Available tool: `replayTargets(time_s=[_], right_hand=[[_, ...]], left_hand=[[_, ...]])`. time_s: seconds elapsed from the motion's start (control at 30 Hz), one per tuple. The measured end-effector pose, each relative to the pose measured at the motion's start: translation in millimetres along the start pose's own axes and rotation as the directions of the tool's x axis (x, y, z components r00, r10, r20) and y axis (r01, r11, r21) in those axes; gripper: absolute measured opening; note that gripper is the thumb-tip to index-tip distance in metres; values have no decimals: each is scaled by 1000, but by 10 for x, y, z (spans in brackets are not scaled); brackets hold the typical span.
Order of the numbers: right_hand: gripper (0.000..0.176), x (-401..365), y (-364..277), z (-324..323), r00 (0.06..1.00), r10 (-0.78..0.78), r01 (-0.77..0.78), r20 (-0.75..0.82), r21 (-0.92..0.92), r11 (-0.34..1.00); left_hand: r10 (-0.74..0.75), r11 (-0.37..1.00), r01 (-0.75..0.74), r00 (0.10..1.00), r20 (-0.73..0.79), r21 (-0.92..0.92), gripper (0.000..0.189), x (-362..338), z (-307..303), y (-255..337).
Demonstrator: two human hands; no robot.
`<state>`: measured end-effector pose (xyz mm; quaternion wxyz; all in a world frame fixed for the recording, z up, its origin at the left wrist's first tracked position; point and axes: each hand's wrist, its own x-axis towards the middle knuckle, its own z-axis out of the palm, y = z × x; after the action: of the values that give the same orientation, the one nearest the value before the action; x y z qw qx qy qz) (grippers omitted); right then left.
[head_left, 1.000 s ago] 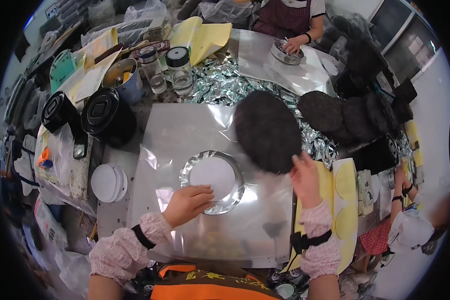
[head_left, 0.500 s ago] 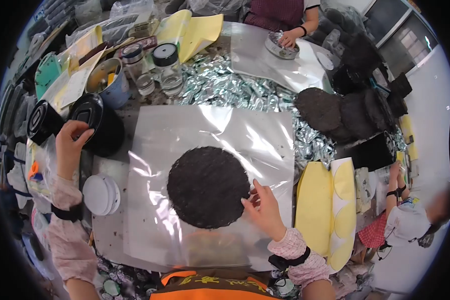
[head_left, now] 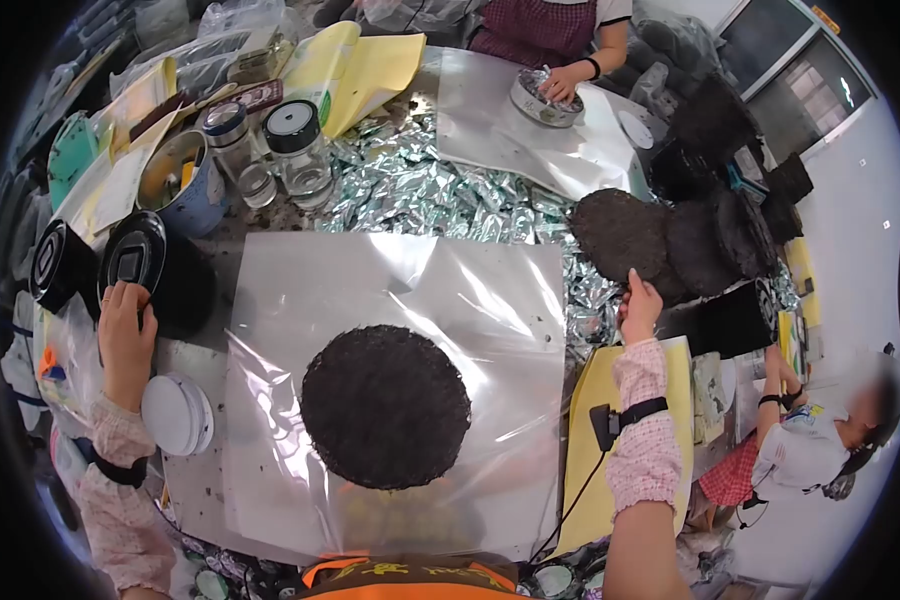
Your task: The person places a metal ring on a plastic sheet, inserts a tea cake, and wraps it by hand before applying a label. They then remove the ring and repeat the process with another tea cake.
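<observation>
A dark, rough-textured round sheet [head_left: 386, 407] lies flat on a clear plastic sheet [head_left: 270, 300] in front of me. My left hand [head_left: 128, 340] is on the black lid [head_left: 135, 250] of a black canister [head_left: 192, 300], fingers curled at its raised centre. Toward the upper right, my right hand [head_left: 640, 305] pinches the near edge of another dark round sheet [head_left: 615, 235], thumb and fingertips together. This one overlaps more dark round sheets [head_left: 715, 245] in a pile.
White round lids [head_left: 177, 415] sit by my left forearm. Glass jars [head_left: 300, 155] and a blue bucket [head_left: 185, 185] stand at upper left. Foil packets [head_left: 460, 195] cover the table behind the plastic. Yellow paper [head_left: 610, 480] lies under my right arm. Two other people work nearby.
My right hand has left the edge of the middle round sheet and moved up and right to the pile. My left hand stays at the black lid. The view has shifted slightly.
</observation>
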<state>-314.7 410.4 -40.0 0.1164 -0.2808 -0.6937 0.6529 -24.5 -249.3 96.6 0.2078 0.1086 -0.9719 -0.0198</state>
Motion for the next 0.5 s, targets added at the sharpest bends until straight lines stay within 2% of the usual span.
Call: replayTargets(time_s=[0.03,0.07,0.1,0.17,0.23,0.3,0.33,0.37,0.4,0.47,0.5], right_hand=[[29,-102,-69,46,999,-29,30,-29,30,999],[26,-81,-53,14,991,-134,133,3,20,991],[20,13,60,-32,942,-335,330,36,109,938],[14,-246,-81,-78,922,-386,361,20,312,879],[17,-528,-166,-183,912,-407,356,48,402,844],[17,-805,-146,-256,950,-281,184,138,481,857],[17,-969,-141,-245,955,-222,95,195,509,855],[17,-1177,-132,-179,948,-172,-8,267,562,827],[18,-1373,-112,-106,930,-125,-118,346,602,790],[17,-1597,-9,-23,844,-88,-327,529,638,697],[18,-1688,-30,70,815,-89,-375,572,638,673]], left_hand=[[-24,999,23,999,-29,-35,11,11,37,0],[-54,997,51,997,-56,-62,12,15,66,2],[-86,993,80,993,-78,-81,12,-55,25,9],[12,993,-37,977,-215,-113,14,-160,-149,409],[222,930,-278,946,-235,-241,17,-547,-94,703],[516,743,-502,851,-99,-443,13,-863,-8,1208],[504,712,-397,863,28,-579,21,-942,-64,1592],[654,645,-584,755,-38,-494,26,-970,23,1798],[676,656,-568,735,52,-497,26,-1094,211,1881],[658,652,-494,746,106,-575,25,-1193,323,1949],[654,647,-459,745,134,-609,24,-1188,324,1959]])
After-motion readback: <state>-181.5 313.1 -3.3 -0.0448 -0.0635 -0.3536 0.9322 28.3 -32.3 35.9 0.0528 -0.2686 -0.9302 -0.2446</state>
